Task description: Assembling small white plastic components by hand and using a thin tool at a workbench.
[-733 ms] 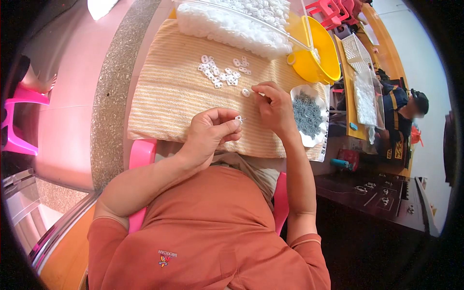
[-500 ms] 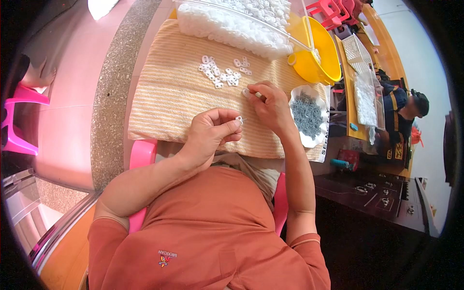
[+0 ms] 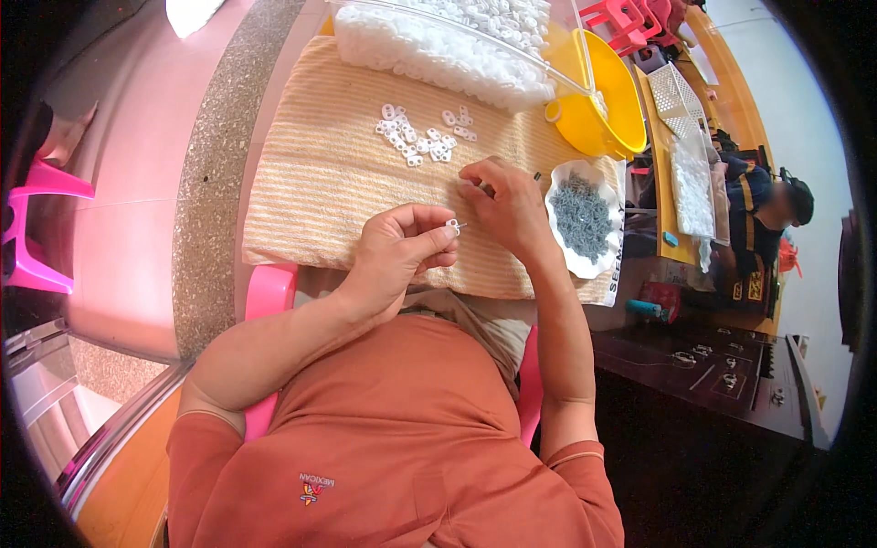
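My left hand (image 3: pixel 398 245) is closed, pinching a small white plastic piece (image 3: pixel 452 222) between thumb and forefinger. A thin pin sticks out of that piece to the right. A little farther off and to the right, my right hand (image 3: pixel 508 203) hovers low over the striped cloth (image 3: pixel 311 173) with its fingers curled together. What they hold, if anything, is hidden. Beyond both hands, several white plastic pieces with holes (image 3: pixel 399 135) lie in a loose group. Right of my right hand, a white scalloped dish (image 3: pixel 554 236) contains many small grey parts (image 3: pixel 583 217).
A clear bin (image 3: pixel 448 68) full of white pieces stands at the far side. A yellow bucket (image 3: pixel 626 119) is beside it. A small dark bit (image 3: pixel 537 175) lies near the dish. Another person (image 3: pixel 754 201) sits at a table on the right. A pink stool (image 3: pixel 46 224) stands left.
The white piece earlier seen at my right fingertips is now out of sight, and those fingers curl more. The small dark bit now shows beside that hand. My left hand stays put.
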Motion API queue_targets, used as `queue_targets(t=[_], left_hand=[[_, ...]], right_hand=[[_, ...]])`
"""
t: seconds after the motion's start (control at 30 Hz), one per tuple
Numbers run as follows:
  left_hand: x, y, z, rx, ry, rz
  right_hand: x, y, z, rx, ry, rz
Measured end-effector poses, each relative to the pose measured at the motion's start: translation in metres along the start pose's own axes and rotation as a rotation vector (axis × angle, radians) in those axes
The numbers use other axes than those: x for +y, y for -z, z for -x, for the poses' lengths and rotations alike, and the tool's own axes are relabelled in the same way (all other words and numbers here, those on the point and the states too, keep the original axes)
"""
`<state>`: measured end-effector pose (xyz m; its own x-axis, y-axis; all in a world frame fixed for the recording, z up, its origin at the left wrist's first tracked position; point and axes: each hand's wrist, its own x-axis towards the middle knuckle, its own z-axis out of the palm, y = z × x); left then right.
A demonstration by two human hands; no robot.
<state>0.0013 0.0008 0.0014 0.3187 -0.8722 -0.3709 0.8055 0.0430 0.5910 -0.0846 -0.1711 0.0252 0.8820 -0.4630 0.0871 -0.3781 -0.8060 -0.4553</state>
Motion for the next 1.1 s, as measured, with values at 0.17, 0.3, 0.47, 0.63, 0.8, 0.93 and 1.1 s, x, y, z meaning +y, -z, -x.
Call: queue_targets(t=[0.17, 0.3, 0.47, 0.63, 0.8, 0.93, 1.1], left_hand=[[0.000, -0.001, 0.001, 0.007, 0.005, -0.007], [-0.001, 0.001, 0.000, 0.005, -0.001, -0.006], [0.001, -0.001, 0.000, 0.004, 0.002, -0.001], [0.001, 0.000, 0.002, 0.033, 0.010, -0.018], [0.001, -0.001, 0.000, 0.027, 0.016, -0.025], [0.000, -0.001, 0.000, 0.023, 0.008, -0.007], [0.001, -0.001, 0.000, 0.008, -0.008, 0.005]], right_hand=[[0.003, 0.003, 0.003, -0.012, 0.072, -0.025], [-0.002, 0.007, 0.000, -0.077, 0.092, 0.020], [0.003, 0.009, 0.001, -0.104, 0.031, -0.056], [0.004, 0.013, 0.010, -0.130, -0.122, -0.296], [0.020, 0.009, 0.020, -0.156, -0.180, -0.565], [0.028, 0.001, 0.031, -0.166, -0.243, -0.909], [0.019, -0.002, 0.041, -0.180, -0.283, -1.063]])
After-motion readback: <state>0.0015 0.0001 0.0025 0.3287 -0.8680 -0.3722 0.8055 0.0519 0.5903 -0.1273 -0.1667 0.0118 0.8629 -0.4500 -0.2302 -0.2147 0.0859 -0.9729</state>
